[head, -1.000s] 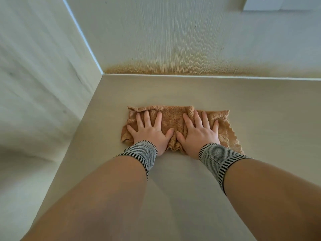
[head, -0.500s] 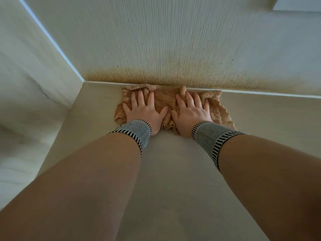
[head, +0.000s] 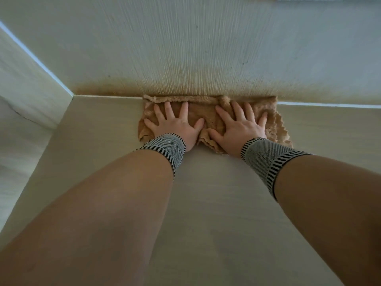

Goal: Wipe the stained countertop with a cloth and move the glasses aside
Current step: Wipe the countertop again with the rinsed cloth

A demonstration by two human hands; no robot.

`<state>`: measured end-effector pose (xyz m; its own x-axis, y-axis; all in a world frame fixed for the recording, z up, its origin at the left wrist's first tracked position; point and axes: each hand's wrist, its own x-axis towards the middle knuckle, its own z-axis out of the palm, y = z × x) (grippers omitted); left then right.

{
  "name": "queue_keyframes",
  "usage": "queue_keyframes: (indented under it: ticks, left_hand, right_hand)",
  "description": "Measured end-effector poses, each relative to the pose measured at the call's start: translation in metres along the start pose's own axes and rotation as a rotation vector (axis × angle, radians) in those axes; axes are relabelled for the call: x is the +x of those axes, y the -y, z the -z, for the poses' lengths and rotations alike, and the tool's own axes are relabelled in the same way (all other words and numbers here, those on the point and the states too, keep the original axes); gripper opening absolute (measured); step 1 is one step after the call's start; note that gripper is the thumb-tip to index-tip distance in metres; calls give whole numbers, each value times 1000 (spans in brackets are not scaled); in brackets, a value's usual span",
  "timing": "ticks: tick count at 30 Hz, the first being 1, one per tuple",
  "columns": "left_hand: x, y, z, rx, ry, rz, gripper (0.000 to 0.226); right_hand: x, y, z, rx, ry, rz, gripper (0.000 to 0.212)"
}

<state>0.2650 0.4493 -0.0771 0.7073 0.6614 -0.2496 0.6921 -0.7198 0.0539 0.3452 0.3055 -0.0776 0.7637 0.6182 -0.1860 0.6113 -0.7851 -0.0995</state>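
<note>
Head view: a tan terry cloth (head: pixel 208 115) is spread flat on the pale counter (head: pixel 206 203), its far edge bunched into a low ridge that touches the foot of the back wall (head: pixel 185 48). Both hands are laid on it side by side, palms down. The left hand (head: pixel 175 124) is pressed onto the left half of the cloth with its fingers straight and fanned apart — nothing is gripped, the cloth is only held down under the palm. The right hand (head: pixel 239 126) is pressed onto the right half in the same way, fingers straight and spread, fingertips near the bunched far edge. The thumbs are pointed toward each other, close but apart, with a fold of cloth raised between them.

The scalloped right edge of the cloth is left uncovered beyond the right hand, and its near edge is seen as a rumpled fold just beside the wrists. A grey knitted wristband with black-and-white striped trim is worn on each wrist, the left wristband (head: pixel 165 146) and the right wristband (head: pixel 266 155). Bare forearms are stretched from the near corners of the view to the hands.

A brownish stain (head: pixel 206 83) is seen along the bottom of the back wall, darkest at the seam with the counter and fading upward. A side wall (head: pixel 24 89) is joined to the back wall at the far left corner.
</note>
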Motion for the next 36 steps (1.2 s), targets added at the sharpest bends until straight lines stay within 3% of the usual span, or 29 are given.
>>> queue_keyframes:
  ticks: [4, 11, 36]
  left_hand:
    - [-17, -3, -4, 28, 7, -83, 75]
    - [-64, 13, -15, 31, 35, -117, 75]
    - [-357, 98, -86, -13, 72, -5, 74]
  right_hand:
    - [-13, -14, 0, -3, 49, -79, 84]
    - [-58, -2, -11, 9, 40, -47, 85]
    - [-346, 51, -68, 2, 76, 54, 84]
